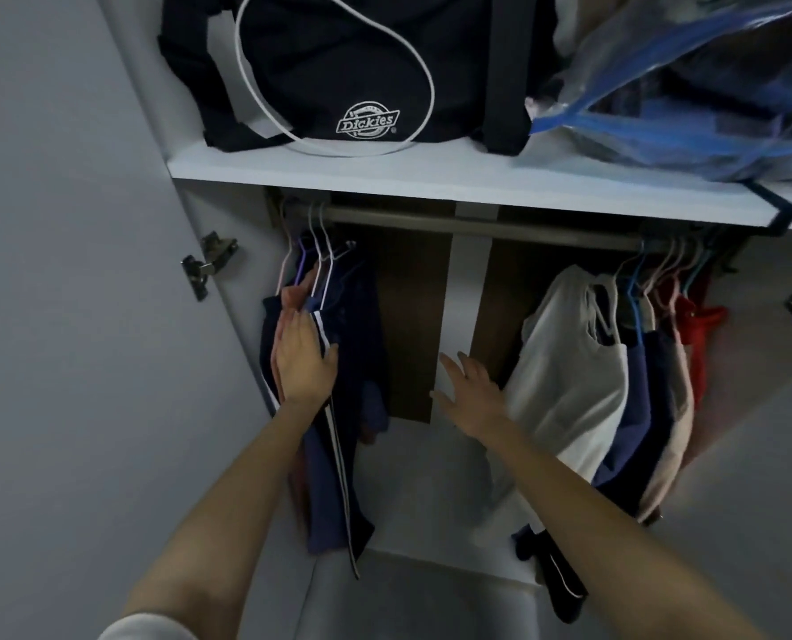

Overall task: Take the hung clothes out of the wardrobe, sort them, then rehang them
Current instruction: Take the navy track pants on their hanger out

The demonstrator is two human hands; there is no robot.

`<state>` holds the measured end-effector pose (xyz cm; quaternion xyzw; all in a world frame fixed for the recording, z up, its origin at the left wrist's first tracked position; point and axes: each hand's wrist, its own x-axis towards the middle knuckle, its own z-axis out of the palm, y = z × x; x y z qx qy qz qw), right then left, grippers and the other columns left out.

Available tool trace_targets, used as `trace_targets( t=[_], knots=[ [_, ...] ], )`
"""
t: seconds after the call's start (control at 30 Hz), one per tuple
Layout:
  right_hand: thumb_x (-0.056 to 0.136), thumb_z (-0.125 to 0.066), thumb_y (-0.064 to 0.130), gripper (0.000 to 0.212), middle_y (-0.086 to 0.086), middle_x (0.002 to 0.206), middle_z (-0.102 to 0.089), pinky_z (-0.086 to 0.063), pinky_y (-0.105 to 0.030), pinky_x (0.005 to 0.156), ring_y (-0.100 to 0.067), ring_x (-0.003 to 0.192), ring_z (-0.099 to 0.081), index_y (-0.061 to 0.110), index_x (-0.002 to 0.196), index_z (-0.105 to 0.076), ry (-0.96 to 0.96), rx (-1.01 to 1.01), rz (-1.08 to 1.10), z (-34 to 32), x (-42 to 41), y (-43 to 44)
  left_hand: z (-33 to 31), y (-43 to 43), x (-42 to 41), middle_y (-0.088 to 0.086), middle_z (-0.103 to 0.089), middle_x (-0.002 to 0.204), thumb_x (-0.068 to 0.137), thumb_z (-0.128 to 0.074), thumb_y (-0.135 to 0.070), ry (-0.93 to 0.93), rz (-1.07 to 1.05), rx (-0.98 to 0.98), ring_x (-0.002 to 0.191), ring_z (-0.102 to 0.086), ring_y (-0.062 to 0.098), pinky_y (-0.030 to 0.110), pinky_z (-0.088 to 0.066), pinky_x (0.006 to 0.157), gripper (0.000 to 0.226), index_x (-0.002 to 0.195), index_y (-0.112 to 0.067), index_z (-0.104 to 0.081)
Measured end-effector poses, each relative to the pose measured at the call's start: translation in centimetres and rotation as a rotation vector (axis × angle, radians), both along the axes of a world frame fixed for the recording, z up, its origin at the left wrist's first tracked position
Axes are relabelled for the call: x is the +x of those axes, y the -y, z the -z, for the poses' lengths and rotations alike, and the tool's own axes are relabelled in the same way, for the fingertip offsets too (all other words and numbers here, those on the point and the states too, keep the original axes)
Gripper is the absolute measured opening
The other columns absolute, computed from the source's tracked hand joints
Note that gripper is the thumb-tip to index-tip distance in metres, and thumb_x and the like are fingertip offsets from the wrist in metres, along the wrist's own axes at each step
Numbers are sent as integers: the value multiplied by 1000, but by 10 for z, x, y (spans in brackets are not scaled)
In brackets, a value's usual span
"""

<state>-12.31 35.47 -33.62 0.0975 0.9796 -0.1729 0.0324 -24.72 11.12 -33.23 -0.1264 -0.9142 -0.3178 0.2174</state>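
Two hands, left hand [304,358] on dark garments [359,325] and right hand [470,385], fingers straight, gripping nothing; advise lifting hangers [318,251] by hooks.

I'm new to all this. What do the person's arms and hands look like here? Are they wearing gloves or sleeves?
Both the left hand and the right hand are bare: no gloves, and no ring, watch or bracelet shows. The left arm is bare up to a whitish sleeve edge at the bottom of the picture; the right arm is bare to the frame's edge.
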Motion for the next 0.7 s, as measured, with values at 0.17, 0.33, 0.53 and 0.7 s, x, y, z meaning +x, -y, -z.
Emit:
trace_targets(
  t=[0.17, 0.33, 0.53, 0.7],
  knots=[
    [101, -39, 52, 68, -5, 164, -4, -18, -47, 119, -28, 150, -5, 31, 156, -4, -24, 10, -34, -3, -41, -2, -16, 0, -39, -5, -54, 124, 86, -69, -14, 64, 34, 66, 103, -57, 13, 38, -55, 88, 62, 139, -33, -42],
    [101, -39, 51, 68, -5, 164, -6, -18, -46, 118, -28, 150, -5, 30, 157, -5, -61, 19, -37, -14, -82, -4, -22, -12, -64, 11, -63, 105, 93, -61, -12, 89, 47, -1, 90, -64, 28, 42, -56, 78, 36, 128, -11, -54],
    [100, -41, 51, 70, -7, 162, -12, -22, -45, 116, -27, 149, -11, 29, 157, -7, -100, 29, -15, -21, -120, -1, -20, -24, -100, 17, -66, 107, 99, -54, -29, 234, -8, -284, 97, -61, 32, 36, -43, 60, 32, 121, -5, -56],
    [100, -43, 50, 69, -7, 162, -15, -24, -45, 116, -27, 148, -13, 30, 156, -8, -110, 4, -37, -21, -137, -1, -11, -31, -114, 17, -68, 92, 98, -56, -23, 192, -16, -134, 93, -62, 32, 32, -38, 58, 23, 93, -2, -64]
  ],
)
